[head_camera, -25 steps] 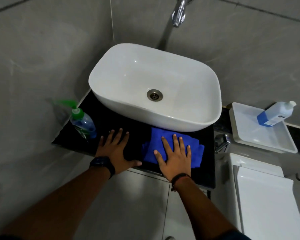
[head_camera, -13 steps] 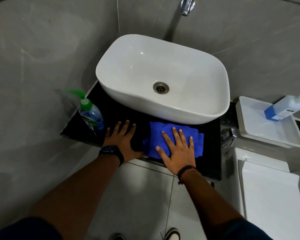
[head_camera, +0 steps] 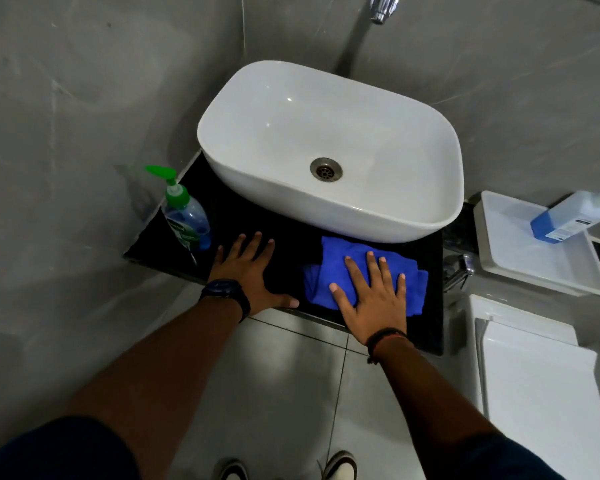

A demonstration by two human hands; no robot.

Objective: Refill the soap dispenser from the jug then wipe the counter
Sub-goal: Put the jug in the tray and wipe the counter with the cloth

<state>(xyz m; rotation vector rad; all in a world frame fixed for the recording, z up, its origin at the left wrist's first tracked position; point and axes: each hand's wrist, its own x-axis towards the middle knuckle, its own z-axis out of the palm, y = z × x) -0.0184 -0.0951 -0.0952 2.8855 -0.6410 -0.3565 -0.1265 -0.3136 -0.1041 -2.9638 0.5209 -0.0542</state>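
A blue cloth [head_camera: 338, 268] lies crumpled on the black counter [head_camera: 430, 306] in front of the white basin [head_camera: 388, 216]. My right hand [head_camera: 374, 296] presses flat on the cloth, fingers spread. My left hand [head_camera: 248, 271] rests flat on the bare counter to the left, fingers apart, a dark watch on its wrist. The soap dispenser [head_camera: 186, 216], clear with blue liquid and a green pump, stands upright at the counter's left end, just left of my left hand. The refill jug [head_camera: 568, 216], with blue liquid and a white cap, leans in a white tray [head_camera: 520, 271] at the right.
Grey tiled walls close in at the left and behind. A chrome tap [head_camera: 381, 8] hangs above the basin. A chrome fitting [head_camera: 459, 268] sits right of the counter, above a white toilet cistern [head_camera: 534, 375]. Grey floor tiles and my shoes [head_camera: 336, 465] are below.
My right hand has slid the cloth a little to the right, opening a gap from my left hand. The camera has drawn back and tilted down, showing my shoes.
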